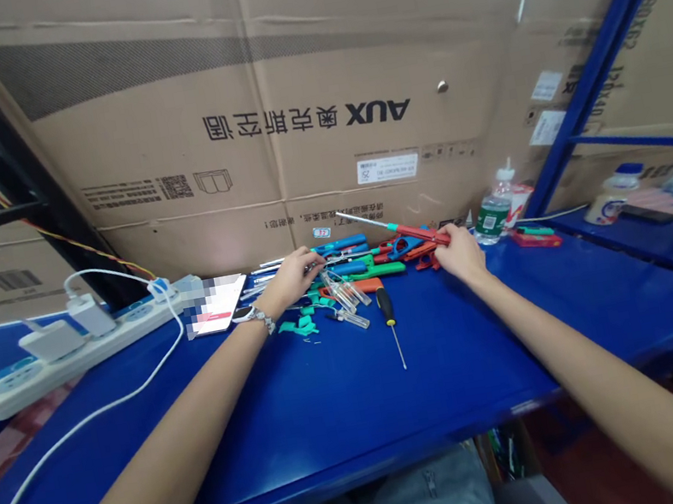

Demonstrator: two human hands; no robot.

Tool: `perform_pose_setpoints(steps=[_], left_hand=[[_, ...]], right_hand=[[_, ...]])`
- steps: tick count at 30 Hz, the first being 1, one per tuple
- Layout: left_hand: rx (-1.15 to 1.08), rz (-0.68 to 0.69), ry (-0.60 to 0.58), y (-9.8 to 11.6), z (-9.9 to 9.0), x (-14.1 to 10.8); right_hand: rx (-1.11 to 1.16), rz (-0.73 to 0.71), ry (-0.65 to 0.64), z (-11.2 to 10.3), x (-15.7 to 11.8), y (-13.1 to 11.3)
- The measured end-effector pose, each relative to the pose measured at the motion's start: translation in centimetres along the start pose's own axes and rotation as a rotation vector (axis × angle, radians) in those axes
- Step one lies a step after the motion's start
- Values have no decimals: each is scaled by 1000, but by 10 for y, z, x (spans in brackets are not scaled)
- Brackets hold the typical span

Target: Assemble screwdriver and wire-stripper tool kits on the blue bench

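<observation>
Red handle of a long tool (421, 233) with a thin metal rod is gripped by my right hand (460, 252), the rod pointing up and left. My left hand (295, 277), a watch on its wrist, bends its fingers over the pile's left part; what they hold, if anything, is hidden. Around them lie blue tools (341, 245), a green one (388, 269) and an orange one (368, 285). Clear plastic pieces (352, 319) and small green parts (301, 326) lie in front of the pile. A black and yellow screwdriver (386, 308) rests nearer to me.
A white power strip (91, 334) with chargers and a cable occupies the left side, beside a phone (219, 303). To the right stand a green-labelled bottle (494, 211) and a blue-capped bottle (613, 196). Large cardboard (288, 52) rises behind the blue table (338, 408).
</observation>
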State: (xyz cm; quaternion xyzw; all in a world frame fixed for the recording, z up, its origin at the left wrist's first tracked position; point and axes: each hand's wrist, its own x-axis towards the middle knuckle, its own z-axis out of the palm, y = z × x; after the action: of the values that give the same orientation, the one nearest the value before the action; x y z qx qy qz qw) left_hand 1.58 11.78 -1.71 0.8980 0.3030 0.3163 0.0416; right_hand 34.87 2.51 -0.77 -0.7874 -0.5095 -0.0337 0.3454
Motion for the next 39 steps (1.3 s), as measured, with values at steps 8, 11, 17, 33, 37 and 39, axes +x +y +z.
perform_pose_setpoints(steps=[8,11,17,33,37,39], left_hand=[[89,-26,245,30,5,-13],[81,22,326,51,-11,-34],[292,140,218,93,-41,-61],[414,169,-256,102,-30,-106],[435,180,-233,107,-27,-106],[420,178,-230,110,-28,-104]], right_hand=[[140,-367,-41,22,-26,-19],[166,-452,-113,26,-41,-33],[175,-621,-233,20,-83,-74],[60,-378,-358,5,-107,-70],[-138,-300,-464,3,-109,-69],[-200,-281,-488,2,-110,-72]])
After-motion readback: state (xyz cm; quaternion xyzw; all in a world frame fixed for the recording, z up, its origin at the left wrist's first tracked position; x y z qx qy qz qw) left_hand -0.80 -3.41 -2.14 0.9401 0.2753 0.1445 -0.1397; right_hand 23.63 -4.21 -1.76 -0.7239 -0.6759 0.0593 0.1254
